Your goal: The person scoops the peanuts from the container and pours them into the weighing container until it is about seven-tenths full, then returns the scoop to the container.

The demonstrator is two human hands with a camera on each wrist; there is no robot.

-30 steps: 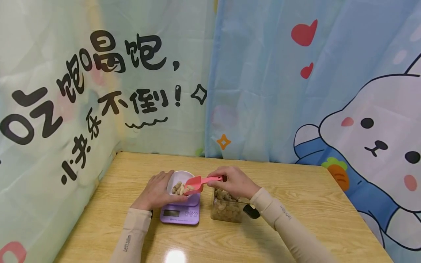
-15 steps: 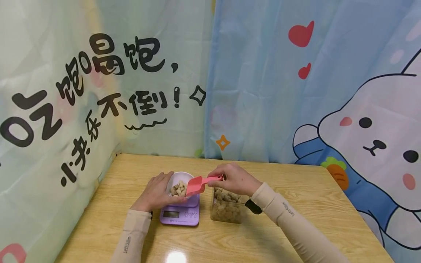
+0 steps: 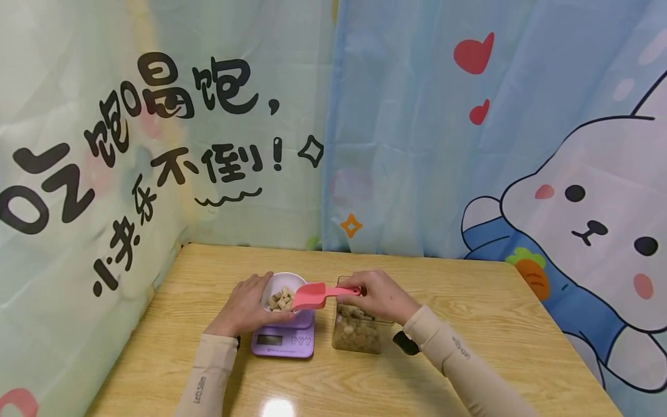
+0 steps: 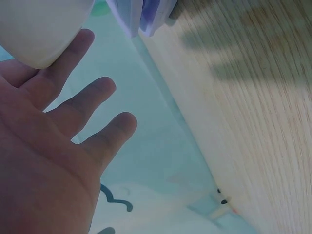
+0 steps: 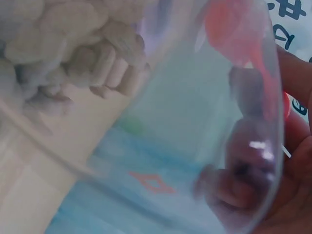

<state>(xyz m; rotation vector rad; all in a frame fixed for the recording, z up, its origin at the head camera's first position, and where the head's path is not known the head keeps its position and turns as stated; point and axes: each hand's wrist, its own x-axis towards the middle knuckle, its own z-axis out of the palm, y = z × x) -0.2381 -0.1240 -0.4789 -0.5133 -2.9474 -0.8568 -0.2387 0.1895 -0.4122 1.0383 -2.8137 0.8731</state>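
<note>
Pink plastic scoop [image 3: 311, 295] with a slim handle, held in the air between two vessels; its blade overlaps the right side of a small, round white bowl [image 3: 290, 280] in the head view. Nearest the viewer, two beige sleeves [image 3: 202, 376] lead to the hands. Ahead lies a flat lavender kitchen scale [image 3: 283, 350], whose dark display [image 3: 269, 340] cannot be read. Just right of it, apart, stands a clear, straight-sided plastic container [image 3: 358, 344]. The left hand [image 3: 244, 307] holds the bowl, thumb along the near side and fingers at the left; whether the bowl's base rests on the scale is hidden. The right hand [image 3: 384, 296] pinches the scoop's handle above the container.

Progress: a small heap of pale tan, lumpy pieces [image 3: 281, 299] lies in the bowl, while many similar pieces remain in the container. The transfer is judged partly done; how much is left cannot be fixed. Whether the scoop holds any piece cannot be told.

Surface: a light wood-grain table [image 3: 469, 330], with glare toward the viewer. Room: beyond its edges hang a pale green curtain [image 3: 286, 223] bearing black Chinese characters and a blue curtain [image 3: 396, 145] printed with hearts and a white cartoon rabbit [image 3: 599, 168].
</note>
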